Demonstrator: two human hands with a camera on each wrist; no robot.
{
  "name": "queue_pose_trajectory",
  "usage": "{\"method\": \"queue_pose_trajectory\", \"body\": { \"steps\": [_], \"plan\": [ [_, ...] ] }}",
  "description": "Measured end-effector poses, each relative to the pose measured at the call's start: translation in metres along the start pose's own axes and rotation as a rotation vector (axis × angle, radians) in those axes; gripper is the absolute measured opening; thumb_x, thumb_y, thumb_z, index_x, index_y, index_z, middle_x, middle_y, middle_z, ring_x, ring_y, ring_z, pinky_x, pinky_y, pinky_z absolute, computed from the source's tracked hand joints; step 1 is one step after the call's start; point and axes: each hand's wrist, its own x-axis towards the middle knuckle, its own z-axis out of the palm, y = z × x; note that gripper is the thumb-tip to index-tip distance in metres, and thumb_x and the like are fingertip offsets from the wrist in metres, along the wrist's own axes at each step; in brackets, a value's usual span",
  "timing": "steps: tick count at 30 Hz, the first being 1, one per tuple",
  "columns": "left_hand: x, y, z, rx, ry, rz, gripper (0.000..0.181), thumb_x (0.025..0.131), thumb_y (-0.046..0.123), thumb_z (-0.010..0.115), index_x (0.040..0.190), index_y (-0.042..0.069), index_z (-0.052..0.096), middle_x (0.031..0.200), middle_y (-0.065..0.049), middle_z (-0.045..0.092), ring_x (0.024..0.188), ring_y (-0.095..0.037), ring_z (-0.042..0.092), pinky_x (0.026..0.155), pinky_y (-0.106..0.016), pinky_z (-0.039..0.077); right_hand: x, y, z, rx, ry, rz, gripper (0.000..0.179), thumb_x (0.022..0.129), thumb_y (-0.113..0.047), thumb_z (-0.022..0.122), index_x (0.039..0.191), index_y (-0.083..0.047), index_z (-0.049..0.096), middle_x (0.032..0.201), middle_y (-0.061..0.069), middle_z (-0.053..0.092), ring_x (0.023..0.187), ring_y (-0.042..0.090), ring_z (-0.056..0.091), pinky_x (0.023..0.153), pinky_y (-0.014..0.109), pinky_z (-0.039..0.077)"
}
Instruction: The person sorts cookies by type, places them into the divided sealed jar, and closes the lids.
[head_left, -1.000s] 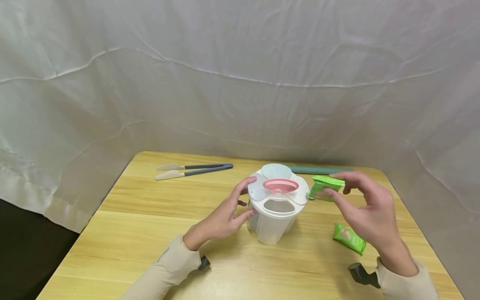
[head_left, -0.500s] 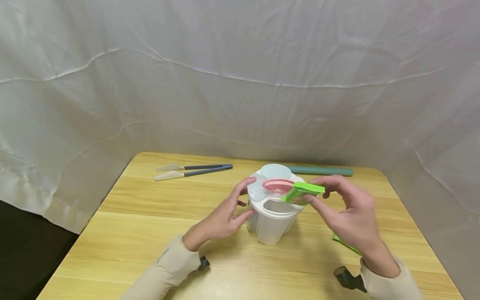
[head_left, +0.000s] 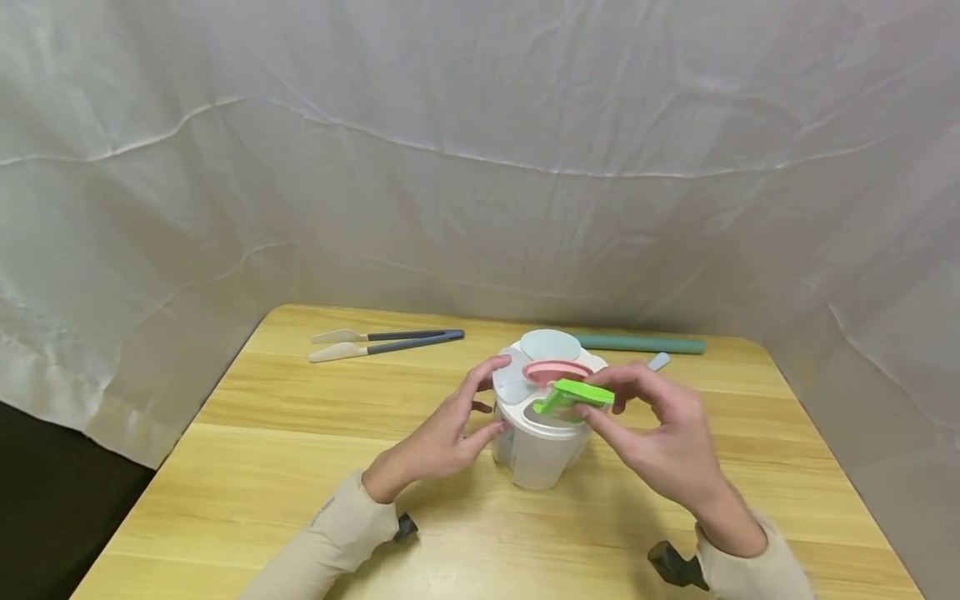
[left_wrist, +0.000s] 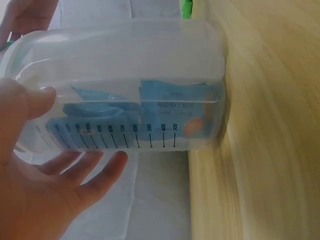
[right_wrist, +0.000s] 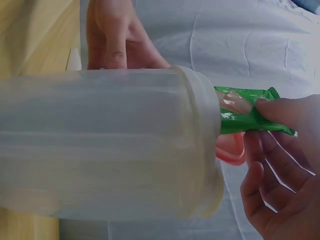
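My left hand grips the side of a clear plastic storage container with a white lid, which stands upright on the table. In the left wrist view, blue packets show through the wall behind printed measuring marks. The lid bears a pink oval piece and a raised pale blue flap. My right hand pinches a small green snack packet between thumb and fingers at the front opening. Seen from the right wrist, the packet's lower end reaches the lid's rim; how deep it sits is hidden.
Tongs with grey arms and cream tips lie at the back left. Behind the container runs a teal tube, with a pale flat tip beside it. A bit of green shows beyond the container in the left wrist view.
My right hand has carried the green packet leftward and down from beside the container to its front opening. The second green packet is now hidden in the head view. The left hand stays put.
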Motion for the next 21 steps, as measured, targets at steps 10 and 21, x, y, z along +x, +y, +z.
{"method": "queue_pose_trajectory", "body": {
  "steps": [10, 21],
  "plan": [
    [0.000, 0.000, -0.005, -0.046, 0.015, 0.015, 0.085, 0.103, -0.005, 0.068, 0.170, 0.016, 0.019, 0.178, -0.015, 0.028, 0.149, -0.039, 0.052, 0.106, -0.042, 0.064, -0.009, 0.005, 0.007, -0.077, -0.058, 0.068, 0.042, 0.072, 0.008, 0.095, 0.104, -0.013, 0.078, 0.093, -0.002, 0.080, 0.078, 0.008, 0.066, 0.069, 0.018, 0.050],
    [0.000, 0.001, -0.011, -0.067, 0.006, 0.015, 0.085, 0.103, -0.006, 0.067, 0.170, 0.016, 0.020, 0.178, -0.015, 0.027, 0.150, -0.039, 0.051, 0.106, -0.044, 0.063, -0.010, 0.007, 0.006, -0.115, -0.004, 0.078, 0.029, 0.079, 0.010, 0.087, 0.097, -0.012, 0.079, 0.086, -0.002, 0.078, 0.079, 0.004, 0.066, 0.065, 0.019, 0.046]
  ]
}}
